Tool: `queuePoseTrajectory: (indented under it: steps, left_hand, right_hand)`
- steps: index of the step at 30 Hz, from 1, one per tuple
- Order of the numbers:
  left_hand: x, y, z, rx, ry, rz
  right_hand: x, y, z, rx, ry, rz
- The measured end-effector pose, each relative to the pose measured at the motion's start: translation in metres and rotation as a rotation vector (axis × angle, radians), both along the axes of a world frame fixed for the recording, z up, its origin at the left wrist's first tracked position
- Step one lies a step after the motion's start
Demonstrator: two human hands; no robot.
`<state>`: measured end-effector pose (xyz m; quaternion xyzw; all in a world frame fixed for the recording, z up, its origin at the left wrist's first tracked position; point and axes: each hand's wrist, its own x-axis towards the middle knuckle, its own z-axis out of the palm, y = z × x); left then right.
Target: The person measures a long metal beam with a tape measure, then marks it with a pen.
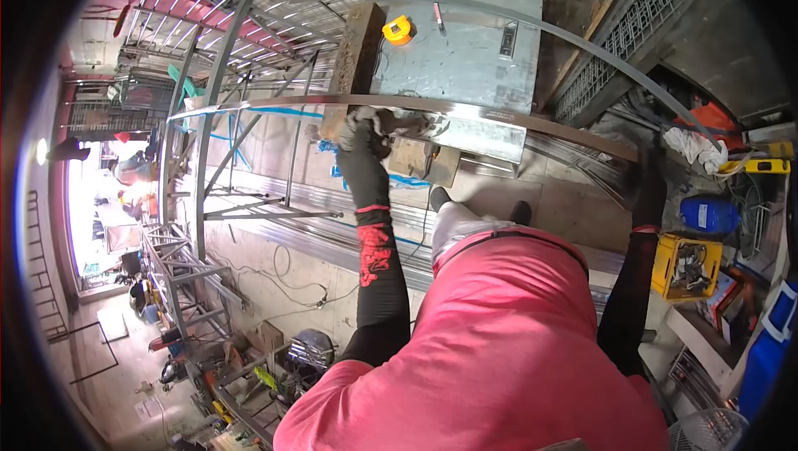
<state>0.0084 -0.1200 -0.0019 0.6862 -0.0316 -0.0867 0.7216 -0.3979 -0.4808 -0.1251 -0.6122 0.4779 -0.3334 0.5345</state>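
Note:
A long metal bar stretches across in front of me, over the near side of a grey metal worktop. My left hand is at the bar's underside, left of the middle, closed on a crumpled greyish rag. At the bar's right end, my right hand is wrapped round it, its fingers mostly in dark shadow. Both forearms wear black sleeves. On the worktop lie a yellow tape measure and a marker pen.
Another long metal bar spans the far side. A steel frame stands left, with cables on the floor. To the right are a blue container, a yellow crate and a yellow level. Metal lengths lie under the worktop.

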Motion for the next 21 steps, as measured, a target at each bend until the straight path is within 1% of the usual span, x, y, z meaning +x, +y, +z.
queuePoseTrajectory:
  steps: [1, 2, 3, 4, 5, 7, 8, 9, 10, 11, 12, 13, 14, 15, 16, 17, 18, 19, 20, 21]
  left_hand:
    - [-0.001, -0.008, 0.027, -0.119, -0.031, 0.025]
    - [0.003, -0.015, 0.042, -0.166, -0.141, 0.007]
    - [0.01, -0.024, 0.057, -0.214, -0.253, -0.007]
    - [0.01, -0.035, 0.077, -0.197, -0.218, -0.034]
    - [0.013, -0.045, 0.083, -0.205, -0.219, -0.031]
    - [0.025, -0.073, 0.086, -0.171, -0.267, -0.069]
    - [0.033, -0.088, 0.078, -0.055, -0.438, -0.086]
    - [0.043, -0.101, 0.063, 0.065, -0.608, -0.099]
    - [0.057, -0.114, 0.047, 0.37, -0.553, -0.189]
    - [0.071, -0.122, 0.028, 0.676, -0.487, -0.276]
    - [0.085, -0.122, -0.003, 0.74, -0.588, -0.421]
    - [0.095, -0.123, -0.023, 0.801, -0.69, -0.571]
    - [0.089, -0.12, -0.02, 0.849, -0.714, -0.552]
    - [0.092, -0.118, -0.026, 0.881, -0.899, -0.465]
    - [0.091, -0.113, -0.013, 0.873, -0.85, -0.46]
    - [0.095, -0.11, -0.002, 0.867, -0.798, -0.455]
    - [0.109, -0.112, -0.008, 0.845, -0.839, -0.367]
    - [0.128, -0.112, -0.012, 0.806, -0.742, -0.397]
    - [0.148, -0.114, -0.021, 0.766, -0.801, -0.39]
    - [0.167, -0.118, -0.029, 0.721, -0.862, -0.384]
  right_hand:
    - [0.004, 0.004, 0.009, 0.067, -0.064, -0.004]
    - [0.008, 0.01, 0.013, 0.058, -0.061, -0.002]
    - [0.013, 0.017, 0.014, 0.197, -0.299, -0.082]
    - [0.017, 0.023, 0.014, 0.338, -0.54, -0.159]
    - [0.012, 0.023, 0.004, 0.331, -0.541, -0.153]
    - [0.0, 0.026, -0.015, 0.528, -0.679, -0.23]
    - [-0.003, 0.033, -0.017, 0.522, -0.684, -0.23]
    - [-0.006, 0.041, -0.019, 0.589, -0.581, -0.243]
    - [-0.009, 0.051, -0.023, 0.658, -0.476, -0.253]
    - [-0.02, 0.059, -0.042, 0.668, -0.407, -0.241]
    - [-0.034, 0.068, -0.063, 0.678, -0.338, -0.231]
    - [-0.046, 0.079, -0.074, 0.724, -0.301, -0.207]
    - [-0.056, 0.092, -0.083, 0.765, -0.27, -0.189]
    - [-0.066, 0.113, -0.09, 0.738, -0.374, -0.182]
    - [-0.077, 0.137, -0.099, 0.709, -0.473, -0.177]
    - [-0.095, 0.15, -0.127, 0.707, -0.477, -0.194]
    - [-0.109, 0.159, -0.152, 0.698, -0.655, 0.141]
    - [-0.12, 0.175, -0.167, 0.675, -0.819, 0.485]
    - [-0.128, 0.206, -0.172, 0.678, -0.817, 0.472]
    - [-0.133, 0.238, -0.174, 0.557, -0.518, 0.173]
